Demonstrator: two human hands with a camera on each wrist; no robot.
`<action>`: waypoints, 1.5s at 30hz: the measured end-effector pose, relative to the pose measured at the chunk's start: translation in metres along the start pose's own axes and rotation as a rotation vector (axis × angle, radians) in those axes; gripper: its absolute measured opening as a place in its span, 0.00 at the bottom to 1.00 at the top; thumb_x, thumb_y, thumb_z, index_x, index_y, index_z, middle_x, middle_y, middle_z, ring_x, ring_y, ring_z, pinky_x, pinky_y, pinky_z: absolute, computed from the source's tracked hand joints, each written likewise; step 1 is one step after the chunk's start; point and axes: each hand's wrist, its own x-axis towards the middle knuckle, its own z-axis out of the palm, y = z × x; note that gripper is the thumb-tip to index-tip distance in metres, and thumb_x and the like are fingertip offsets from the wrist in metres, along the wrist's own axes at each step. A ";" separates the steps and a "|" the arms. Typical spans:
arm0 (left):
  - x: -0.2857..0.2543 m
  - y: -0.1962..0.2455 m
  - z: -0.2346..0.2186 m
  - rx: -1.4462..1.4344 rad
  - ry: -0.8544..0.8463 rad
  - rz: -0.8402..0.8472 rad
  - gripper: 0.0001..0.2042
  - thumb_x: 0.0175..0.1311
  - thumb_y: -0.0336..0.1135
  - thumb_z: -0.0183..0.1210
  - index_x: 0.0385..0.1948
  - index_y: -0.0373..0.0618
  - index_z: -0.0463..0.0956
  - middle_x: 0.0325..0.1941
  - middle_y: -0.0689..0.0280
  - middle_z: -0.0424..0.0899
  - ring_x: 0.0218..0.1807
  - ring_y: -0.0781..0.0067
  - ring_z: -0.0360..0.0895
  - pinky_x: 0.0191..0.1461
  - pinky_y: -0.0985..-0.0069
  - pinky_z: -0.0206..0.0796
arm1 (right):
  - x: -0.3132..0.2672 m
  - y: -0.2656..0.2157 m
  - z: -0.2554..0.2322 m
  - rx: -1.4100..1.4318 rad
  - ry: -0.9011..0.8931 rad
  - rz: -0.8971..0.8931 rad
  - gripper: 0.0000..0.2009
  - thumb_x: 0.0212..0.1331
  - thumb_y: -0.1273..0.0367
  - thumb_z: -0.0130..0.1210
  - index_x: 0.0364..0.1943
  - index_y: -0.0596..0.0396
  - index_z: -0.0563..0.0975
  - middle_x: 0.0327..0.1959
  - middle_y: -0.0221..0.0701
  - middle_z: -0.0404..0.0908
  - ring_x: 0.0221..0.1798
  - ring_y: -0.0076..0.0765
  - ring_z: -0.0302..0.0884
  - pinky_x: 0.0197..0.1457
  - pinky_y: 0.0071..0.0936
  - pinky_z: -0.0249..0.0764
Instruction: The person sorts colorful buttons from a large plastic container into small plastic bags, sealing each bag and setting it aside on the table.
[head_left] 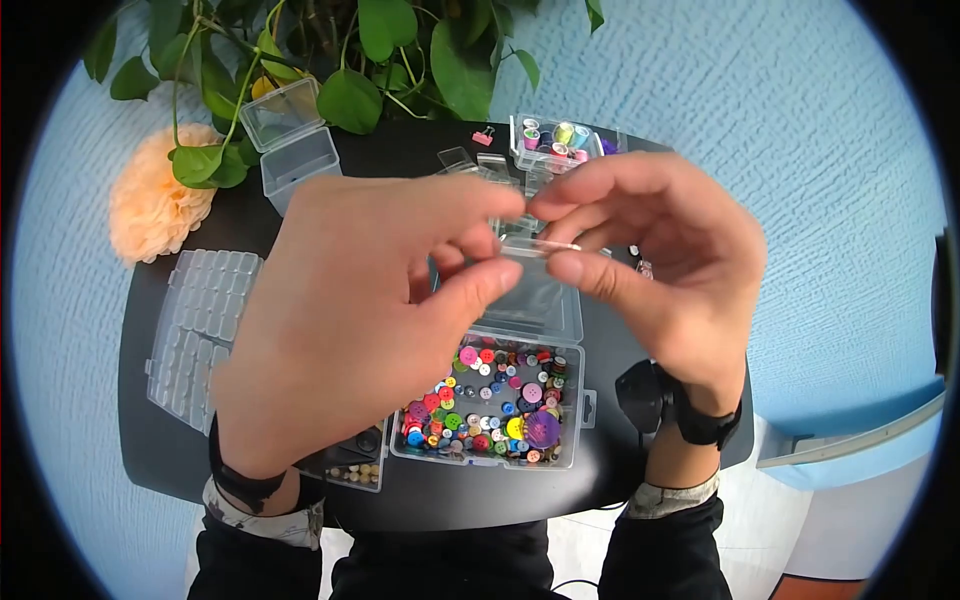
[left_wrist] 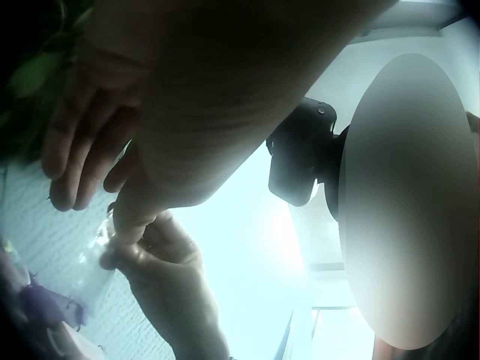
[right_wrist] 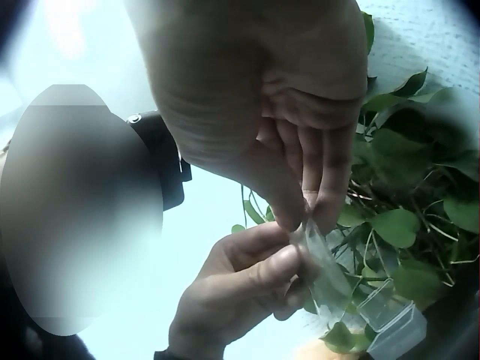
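Note:
Both hands meet above the table, pinching a small clear plastic bag (right_wrist: 328,277) between them. My left hand (head_left: 345,310) holds one side with thumb and fingertips. Opposite it, my right hand (head_left: 690,250) pinches the other side, thumb below and fingers curved above. In the right wrist view the film hangs down from the fingertips, wrinkled and see-through. Below the hands stands an open clear box with a button assortment (head_left: 485,410) of many colours, its raised lid (head_left: 545,305) behind. Whether the bag holds anything, I cannot tell.
An open empty-looking clear box (head_left: 300,160) stands at back left, near a leafy plant (head_left: 465,65) and a peach paper pompom (head_left: 160,195). At left lies a compartment organizer (head_left: 200,330). A box of small colourful pots (head_left: 555,140) and a pink binder clip (head_left: 484,136) are at the back.

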 end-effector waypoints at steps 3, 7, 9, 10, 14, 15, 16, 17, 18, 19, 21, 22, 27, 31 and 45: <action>-0.001 0.004 -0.001 -0.051 -0.023 0.041 0.10 0.55 0.22 0.66 0.39 0.36 0.82 0.32 0.64 0.86 0.31 0.81 0.81 0.36 0.84 0.71 | 0.001 -0.002 0.005 0.085 0.025 -0.076 0.18 0.49 0.84 0.66 0.46 0.69 0.77 0.44 0.42 0.83 0.42 0.32 0.83 0.47 0.27 0.81; 0.000 0.009 -0.003 -0.314 0.060 -0.181 0.05 0.57 0.20 0.64 0.35 0.34 0.81 0.30 0.63 0.85 0.31 0.79 0.83 0.38 0.85 0.73 | 0.002 0.005 0.006 0.041 0.107 -0.049 0.15 0.52 0.83 0.65 0.45 0.66 0.79 0.40 0.37 0.84 0.41 0.29 0.83 0.45 0.24 0.80; 0.001 0.010 -0.004 -0.431 0.072 -0.247 0.04 0.57 0.20 0.64 0.33 0.34 0.81 0.29 0.63 0.85 0.31 0.78 0.84 0.38 0.85 0.74 | 0.000 0.004 0.006 -0.008 0.097 -0.023 0.13 0.53 0.83 0.63 0.44 0.64 0.80 0.38 0.33 0.84 0.40 0.26 0.82 0.44 0.22 0.79; 0.000 0.008 -0.004 -0.409 0.053 -0.198 0.04 0.56 0.20 0.64 0.33 0.34 0.81 0.29 0.63 0.85 0.32 0.79 0.83 0.38 0.85 0.73 | -0.001 0.002 0.006 0.004 0.065 0.025 0.10 0.54 0.82 0.63 0.42 0.64 0.81 0.34 0.32 0.84 0.37 0.25 0.82 0.42 0.21 0.79; 0.001 0.005 -0.005 -0.250 0.071 0.109 0.04 0.55 0.20 0.65 0.31 0.35 0.83 0.30 0.64 0.85 0.31 0.81 0.81 0.37 0.85 0.71 | -0.002 0.001 0.003 -0.040 -0.038 0.021 0.08 0.54 0.81 0.63 0.39 0.65 0.82 0.29 0.33 0.85 0.31 0.24 0.81 0.36 0.21 0.77; 0.001 0.006 -0.007 -0.251 0.072 0.110 0.04 0.55 0.20 0.65 0.31 0.35 0.83 0.30 0.64 0.85 0.31 0.81 0.81 0.37 0.85 0.71 | -0.002 0.001 0.003 -0.068 -0.073 -0.007 0.08 0.54 0.81 0.64 0.38 0.65 0.83 0.27 0.34 0.85 0.30 0.24 0.81 0.35 0.21 0.77; 0.000 0.007 -0.011 -0.222 0.025 0.090 0.04 0.55 0.20 0.65 0.31 0.35 0.83 0.30 0.64 0.85 0.31 0.81 0.80 0.37 0.85 0.70 | -0.002 0.000 0.003 -0.069 -0.075 -0.008 0.08 0.54 0.81 0.64 0.38 0.65 0.83 0.27 0.34 0.85 0.30 0.24 0.81 0.35 0.21 0.77; 0.000 0.008 -0.013 -0.194 -0.022 0.070 0.04 0.54 0.21 0.65 0.31 0.36 0.84 0.30 0.64 0.85 0.31 0.81 0.79 0.37 0.84 0.69 | -0.002 -0.003 0.004 -0.121 -0.087 -0.034 0.09 0.52 0.80 0.65 0.39 0.64 0.83 0.29 0.35 0.85 0.30 0.26 0.81 0.35 0.22 0.77; 0.000 0.007 -0.012 -0.195 -0.019 0.071 0.04 0.54 0.21 0.65 0.31 0.36 0.84 0.30 0.64 0.85 0.31 0.81 0.79 0.37 0.84 0.69 | -0.001 -0.004 0.005 -0.172 -0.100 -0.061 0.11 0.51 0.79 0.66 0.40 0.63 0.83 0.30 0.36 0.85 0.31 0.28 0.82 0.36 0.23 0.77; 0.000 0.004 -0.011 -0.208 0.030 0.066 0.04 0.56 0.21 0.65 0.32 0.35 0.84 0.30 0.65 0.85 0.30 0.82 0.79 0.36 0.85 0.69 | 0.001 -0.003 0.008 -0.174 -0.104 -0.062 0.11 0.51 0.79 0.66 0.40 0.63 0.83 0.30 0.36 0.85 0.31 0.28 0.82 0.36 0.23 0.77; 0.000 0.003 -0.008 -0.221 0.087 0.064 0.04 0.57 0.22 0.65 0.33 0.35 0.83 0.30 0.65 0.85 0.30 0.82 0.78 0.35 0.85 0.69 | 0.004 0.002 0.015 -0.295 0.121 -0.212 0.15 0.46 0.77 0.70 0.41 0.62 0.83 0.35 0.38 0.85 0.36 0.33 0.83 0.38 0.26 0.77; 0.001 0.005 -0.006 -0.233 0.206 -0.010 0.04 0.58 0.22 0.65 0.34 0.34 0.83 0.30 0.66 0.85 0.29 0.83 0.78 0.35 0.86 0.70 | 0.003 -0.003 0.012 -0.446 0.092 -0.217 0.23 0.43 0.71 0.75 0.47 0.63 0.82 0.45 0.40 0.85 0.48 0.37 0.83 0.46 0.29 0.80; 0.000 0.003 0.004 -0.373 0.303 -0.053 0.05 0.63 0.23 0.62 0.37 0.32 0.82 0.31 0.64 0.85 0.32 0.81 0.81 0.38 0.85 0.74 | 0.002 -0.005 0.023 -0.584 0.091 -0.366 0.32 0.37 0.67 0.78 0.52 0.63 0.80 0.50 0.41 0.84 0.51 0.40 0.82 0.49 0.31 0.79; -0.001 0.007 0.002 -0.432 0.206 -0.023 0.05 0.65 0.23 0.61 0.38 0.31 0.82 0.30 0.62 0.85 0.33 0.78 0.82 0.39 0.84 0.74 | -0.002 -0.004 0.028 -0.582 0.123 -0.334 0.31 0.38 0.70 0.77 0.53 0.64 0.79 0.49 0.42 0.84 0.49 0.39 0.84 0.46 0.30 0.80; 0.004 -0.008 -0.017 -0.001 0.171 0.351 0.06 0.49 0.19 0.67 0.29 0.38 0.85 0.32 0.63 0.85 0.30 0.78 0.79 0.31 0.83 0.67 | -0.003 -0.010 0.011 -0.228 0.031 -0.107 0.25 0.51 0.74 0.69 0.56 0.66 0.77 0.49 0.46 0.84 0.52 0.41 0.83 0.50 0.32 0.82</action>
